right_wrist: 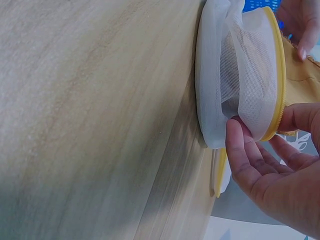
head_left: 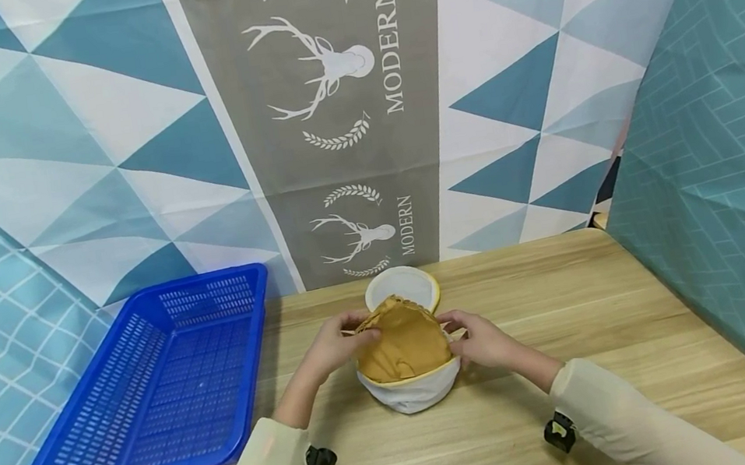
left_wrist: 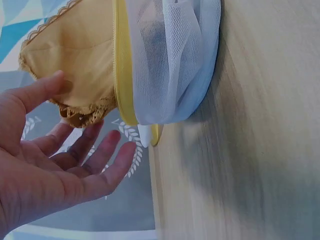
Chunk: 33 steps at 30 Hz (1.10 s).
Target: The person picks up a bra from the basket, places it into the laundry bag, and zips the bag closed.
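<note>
Bag work at the bench (head_left: 445, 459), both hands busy. Your left grip (head_left: 343, 344) had the mustard-brown cloth garment with scalloped lace trim (head_left: 404, 342) by its left edge, thumb on the near face and fingers behind; a light pinch, probably enough to steer thin cloth without crushing it. Your right grip (head_left: 482, 340) pinched the rim of the round white mesh bag (head_left: 413, 392), thumb over the inner side and fingers outside; most likely this steadied the wall, since soft mesh would otherwise fold inward. The white disc-shaped lid with yellow edging (head_left: 399, 288) lay back on the bench behind the bag, which left the mouth uncovered; whether it was joined to the bag, you could not tell from these views. The blue perforated plastic basket (head_left: 202, 388) stood well to your left, apart from the bag, presumably to leave your forearms room. The garment sat with its lower part in the bag and its upper part raised above the yellow zip (left_wrist: 124, 60) in a broad, peaked panel. Its face looked smooth and matte, lightly creased near the rim; the lace ran rippled along the border, bunched beside your left fingers. The mesh was sheer, sagging in loose folds.
</note>
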Available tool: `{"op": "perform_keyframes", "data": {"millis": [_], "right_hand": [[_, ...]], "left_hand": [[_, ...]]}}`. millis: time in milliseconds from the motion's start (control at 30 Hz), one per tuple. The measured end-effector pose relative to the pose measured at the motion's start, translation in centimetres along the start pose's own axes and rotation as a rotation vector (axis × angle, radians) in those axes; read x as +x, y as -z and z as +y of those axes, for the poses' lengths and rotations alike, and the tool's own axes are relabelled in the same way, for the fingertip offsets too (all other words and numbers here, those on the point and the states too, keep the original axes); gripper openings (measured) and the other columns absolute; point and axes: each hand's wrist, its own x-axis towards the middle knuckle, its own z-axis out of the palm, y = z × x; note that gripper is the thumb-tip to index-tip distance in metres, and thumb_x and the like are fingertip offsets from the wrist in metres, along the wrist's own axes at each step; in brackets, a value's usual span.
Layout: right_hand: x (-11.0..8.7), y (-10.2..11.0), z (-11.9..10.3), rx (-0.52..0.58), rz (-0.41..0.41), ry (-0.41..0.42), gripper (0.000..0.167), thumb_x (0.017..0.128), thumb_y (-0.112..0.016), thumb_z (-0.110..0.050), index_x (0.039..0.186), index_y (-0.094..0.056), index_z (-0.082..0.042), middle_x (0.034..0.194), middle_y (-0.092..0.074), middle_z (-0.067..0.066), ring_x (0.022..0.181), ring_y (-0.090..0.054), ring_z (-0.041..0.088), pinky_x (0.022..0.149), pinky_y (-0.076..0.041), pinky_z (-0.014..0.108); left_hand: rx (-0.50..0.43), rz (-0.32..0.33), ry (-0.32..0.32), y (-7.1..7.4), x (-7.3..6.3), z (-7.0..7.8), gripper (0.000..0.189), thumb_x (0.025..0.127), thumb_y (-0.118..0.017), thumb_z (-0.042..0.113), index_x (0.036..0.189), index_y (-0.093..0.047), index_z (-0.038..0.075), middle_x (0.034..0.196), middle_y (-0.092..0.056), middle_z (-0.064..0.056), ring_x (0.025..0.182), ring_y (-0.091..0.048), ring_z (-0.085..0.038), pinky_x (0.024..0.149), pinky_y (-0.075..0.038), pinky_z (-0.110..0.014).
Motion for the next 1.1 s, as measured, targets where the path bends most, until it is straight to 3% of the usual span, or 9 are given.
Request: {"op": "perform_keyframes", "data": {"millis": [200, 300, 433, 633, 867, 1100], "right_hand": [[0.0, 0.0, 0.0, -0.017, 0.003, 0.009, 0.046, 0.084, -0.052, 0.004, 0.129, -0.046, 0.004, 0.114, -0.053, 0.026, 0.065, -0.056, 0.015, 0.056, -0.054, 0.039], [-0.1, 0.0, 0.0, -0.02, -0.002, 0.013, 0.046, 0.084, -0.053, 0.004, 0.129, -0.046, 0.005, 0.114, -0.053, 0.026, 0.065, -0.056, 0.015, 0.056, -0.053, 0.04], [-0.1, -0.1, -0.1, -0.017, -0.007, 0.008, 0.047, 0.084, -0.053, 0.003, 0.13, -0.046, 0.004, 0.113, -0.053, 0.026, 0.065, -0.055, 0.016, 0.056, -0.053, 0.039], [-0.1, -0.1, -0.1, -0.019, -0.008, 0.008, 0.047, 0.083, -0.053, 0.003, 0.129, -0.047, 0.004, 0.113, -0.053, 0.026, 0.065, -0.056, 0.015, 0.055, -0.053, 0.037], [0.0, 0.0, 0.0, -0.024, -0.019, 0.004, 0.047, 0.083, -0.054, 0.002, 0.129, -0.047, 0.002, 0.114, -0.052, 0.026, 0.066, -0.055, 0.015, 0.058, -0.053, 0.041], [0.0, 0.0, 0.0, -0.023, -0.032, 0.007, 0.048, 0.083, -0.054, 0.0, 0.13, -0.046, 0.004, 0.117, -0.051, 0.028, 0.066, -0.056, 0.018, 0.057, -0.053, 0.04]], "left_hand": [[-0.095, -0.006, 0.177, 0.4, -0.7, -0.5, 0.05, 0.087, -0.063, 0.043, 0.12, -0.058, 0.006, 0.12, -0.058, -0.014, 0.106, -0.056, -0.028, 0.07, -0.055, -0.041], [-0.156, -0.016, 0.233, 0.4, -1.0, -0.9, 0.06, 0.088, -0.058, 0.051, 0.124, -0.053, 0.003, 0.128, -0.053, -0.017, 0.113, -0.054, -0.036, 0.071, -0.055, -0.044], [-0.206, -0.027, 0.253, 0.4, -1.3, -1.4, 0.065, 0.091, -0.051, 0.052, 0.128, -0.046, -0.002, 0.132, -0.048, -0.022, 0.107, -0.059, -0.038, 0.07, -0.056, -0.044], [-0.242, -0.038, 0.266, 0.3, -1.4, -1.7, 0.065, 0.095, -0.045, 0.049, 0.13, -0.042, -0.005, 0.13, -0.046, -0.027, 0.092, -0.065, -0.031, 0.07, -0.056, -0.043], [-0.25, -0.059, 0.281, 0.0, -1.7, -1.8, 0.062, 0.096, -0.047, 0.044, 0.131, -0.041, -0.006, 0.131, -0.047, -0.027, 0.098, -0.063, -0.034, 0.073, -0.056, -0.045], [-0.325, -0.078, 0.293, -0.3, -1.6, -2.1, 0.063, 0.095, -0.049, 0.044, 0.134, -0.04, -0.004, 0.133, -0.045, -0.026, 0.092, -0.065, -0.027, 0.069, -0.056, -0.043]]}}
